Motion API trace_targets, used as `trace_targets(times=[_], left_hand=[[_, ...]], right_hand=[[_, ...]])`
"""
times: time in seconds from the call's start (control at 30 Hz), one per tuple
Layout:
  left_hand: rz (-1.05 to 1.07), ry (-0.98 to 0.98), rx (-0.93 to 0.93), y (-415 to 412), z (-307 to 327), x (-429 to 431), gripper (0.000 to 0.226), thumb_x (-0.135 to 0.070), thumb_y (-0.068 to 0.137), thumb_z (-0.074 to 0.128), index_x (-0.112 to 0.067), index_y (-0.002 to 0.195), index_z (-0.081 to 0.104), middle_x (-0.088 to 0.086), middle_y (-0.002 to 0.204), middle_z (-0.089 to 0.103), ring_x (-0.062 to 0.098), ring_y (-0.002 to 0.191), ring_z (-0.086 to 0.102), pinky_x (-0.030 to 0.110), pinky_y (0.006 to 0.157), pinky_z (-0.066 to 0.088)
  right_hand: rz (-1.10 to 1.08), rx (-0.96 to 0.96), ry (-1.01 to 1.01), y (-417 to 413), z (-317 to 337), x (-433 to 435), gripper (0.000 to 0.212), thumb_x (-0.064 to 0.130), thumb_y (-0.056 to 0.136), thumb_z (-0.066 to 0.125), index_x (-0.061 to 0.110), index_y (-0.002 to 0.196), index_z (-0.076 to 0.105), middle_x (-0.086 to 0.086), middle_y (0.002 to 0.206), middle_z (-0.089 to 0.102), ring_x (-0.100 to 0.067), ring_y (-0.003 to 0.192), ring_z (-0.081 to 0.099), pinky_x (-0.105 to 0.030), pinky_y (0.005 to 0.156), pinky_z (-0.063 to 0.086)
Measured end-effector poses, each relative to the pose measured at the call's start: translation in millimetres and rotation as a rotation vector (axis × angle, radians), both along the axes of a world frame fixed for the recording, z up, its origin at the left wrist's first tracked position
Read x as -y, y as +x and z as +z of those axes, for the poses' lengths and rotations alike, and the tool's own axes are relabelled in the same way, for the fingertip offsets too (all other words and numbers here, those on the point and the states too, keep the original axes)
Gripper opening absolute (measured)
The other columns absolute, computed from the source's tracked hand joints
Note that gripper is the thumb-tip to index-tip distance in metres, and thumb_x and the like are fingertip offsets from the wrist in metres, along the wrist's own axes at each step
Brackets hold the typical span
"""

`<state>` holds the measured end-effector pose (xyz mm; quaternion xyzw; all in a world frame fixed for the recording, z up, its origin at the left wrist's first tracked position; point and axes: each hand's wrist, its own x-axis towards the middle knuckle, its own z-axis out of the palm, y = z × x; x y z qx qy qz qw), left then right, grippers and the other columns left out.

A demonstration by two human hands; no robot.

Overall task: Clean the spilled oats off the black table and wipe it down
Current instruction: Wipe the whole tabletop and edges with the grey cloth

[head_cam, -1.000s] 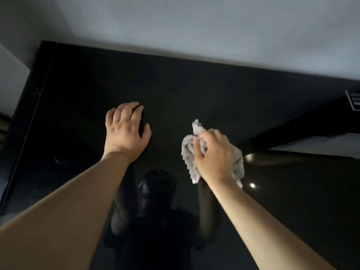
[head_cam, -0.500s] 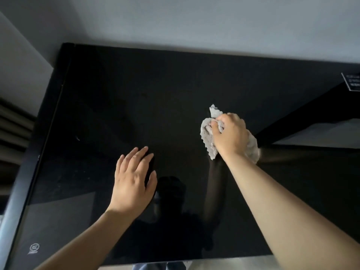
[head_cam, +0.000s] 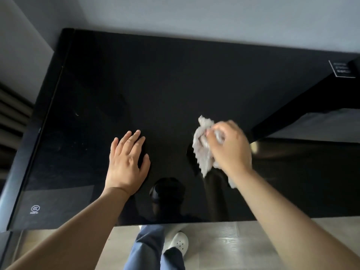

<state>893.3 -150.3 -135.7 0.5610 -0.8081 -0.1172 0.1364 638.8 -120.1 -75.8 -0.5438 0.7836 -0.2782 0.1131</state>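
The glossy black table [head_cam: 175, 78] fills the view. My right hand [head_cam: 231, 149] grips a crumpled grey cloth [head_cam: 202, 152] and holds it against the tabletop right of centre; hand and cloth are motion-blurred. My left hand [head_cam: 126, 162] rests flat on the glass left of centre, fingers straight and spread. I see no oats on the surface, only a few faint specks near the left side.
A white sticker [head_cam: 341, 69] sits at the table's far right corner and a small logo [head_cam: 35, 209] at the near left corner. The near table edge runs across the bottom, with grey floor, my jeans and a white shoe [head_cam: 178, 242] below it. A pale wall lies behind.
My right hand has dragged the cloth back toward me after pushing it away. The view has pulled back, so the near edge and floor now show. My left hand stays flat on the glass.
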Motion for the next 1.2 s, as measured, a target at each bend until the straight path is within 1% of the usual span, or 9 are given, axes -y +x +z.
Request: trace_targets(times=[0.13,0.27,0.33,0.5,0.67,0.87,1.0,1.1,1.2], left_hand=[[0.001,-0.026,-0.005,-0.1,-2.9,0.2,0.053,-0.035,0.091,0.038,-0.008,0.134,0.05,0.006,0.148,0.041,0.024,0.141,0.027,0.046,0.118,0.014],[0.008,-0.026,0.0,1.2,-3.3,0.5,0.052,-0.035,0.091,0.038,-0.009,0.135,0.049,0.005,0.148,0.04,0.023,0.142,0.026,0.045,0.118,0.013],[0.007,-0.019,0.008,0.5,-1.6,-0.1,0.053,-0.035,0.091,0.037,-0.009,0.135,0.049,0.006,0.148,0.04,0.024,0.142,0.026,0.046,0.118,0.013],[0.003,-0.017,0.02,1.9,1.3,-0.6,0.052,-0.036,0.091,0.037,-0.009,0.134,0.049,0.006,0.148,0.039,0.024,0.142,0.027,0.047,0.118,0.015],[-0.011,-0.023,0.013,2.5,0.8,-1.0,0.051,-0.035,0.091,0.04,-0.01,0.135,0.048,0.005,0.149,0.039,0.024,0.142,0.026,0.046,0.118,0.014],[-0.008,-0.028,-0.007,3.2,-2.7,-1.4,0.051,-0.035,0.092,0.041,-0.01,0.136,0.047,0.005,0.15,0.037,0.023,0.142,0.024,0.045,0.119,0.01],[-0.01,-0.019,-0.001,2.4,-1.4,-2.3,0.048,-0.032,0.095,0.046,-0.011,0.138,0.045,0.005,0.152,0.034,0.024,0.143,0.022,0.044,0.119,0.008],[-0.028,0.004,0.017,3.8,1.4,-3.1,0.051,-0.034,0.096,0.044,-0.011,0.14,0.041,0.005,0.153,0.03,0.024,0.144,0.018,0.044,0.119,0.006],[-0.095,0.063,-0.092,12.9,9.5,-0.2,0.049,-0.027,0.093,0.052,-0.008,0.138,0.046,0.007,0.152,0.033,0.025,0.144,0.021,0.045,0.119,0.009]], right_hand=[[-0.09,-0.106,0.103,-16.7,-25.5,48.3,0.019,0.035,0.093,0.054,0.019,0.099,0.064,-0.001,0.101,0.057,-0.023,0.096,0.054,-0.035,0.071,0.045],[-0.054,-0.272,0.023,22.6,-49.3,1.1,0.016,0.032,0.091,0.056,0.017,0.089,0.062,-0.001,0.09,0.059,-0.02,0.078,0.054,-0.028,0.062,0.035],[0.027,-0.238,-0.02,38.5,-47.3,-41.6,0.017,0.03,0.091,0.054,0.017,0.082,0.06,0.002,0.087,0.057,-0.016,0.073,0.05,-0.025,0.061,0.038],[0.118,-0.1,0.099,65.5,-36.3,-113.9,0.019,0.035,0.089,0.049,0.023,0.078,0.057,0.01,0.081,0.051,-0.009,0.071,0.046,-0.024,0.06,0.041],[-0.026,0.025,0.011,74.4,-22.7,-148.2,0.017,0.032,0.087,0.053,0.022,0.075,0.061,0.014,0.073,0.051,-0.005,0.062,0.048,-0.023,0.049,0.041],[-0.28,-0.2,0.037,32.0,-28.3,-92.9,0.01,0.028,0.087,0.063,0.019,0.083,0.065,0.0,0.091,0.061,-0.023,0.08,0.055,-0.027,0.059,0.032],[-0.252,-0.271,0.048,55.7,-43.7,-123.3,0.015,0.031,0.088,0.055,0.019,0.082,0.063,0.0,0.088,0.06,-0.02,0.072,0.052,-0.025,0.058,0.03],[-0.183,-0.165,0.059,90.8,-40.8,-163.9,0.016,0.035,0.085,0.052,0.023,0.079,0.061,0.007,0.084,0.056,-0.014,0.069,0.051,-0.027,0.053,0.04],[-0.113,0.039,0.094,112.0,-32.2,-179.8,0.015,0.038,0.083,0.052,0.028,0.075,0.06,0.014,0.08,0.053,-0.005,0.066,0.049,-0.023,0.049,0.043]])
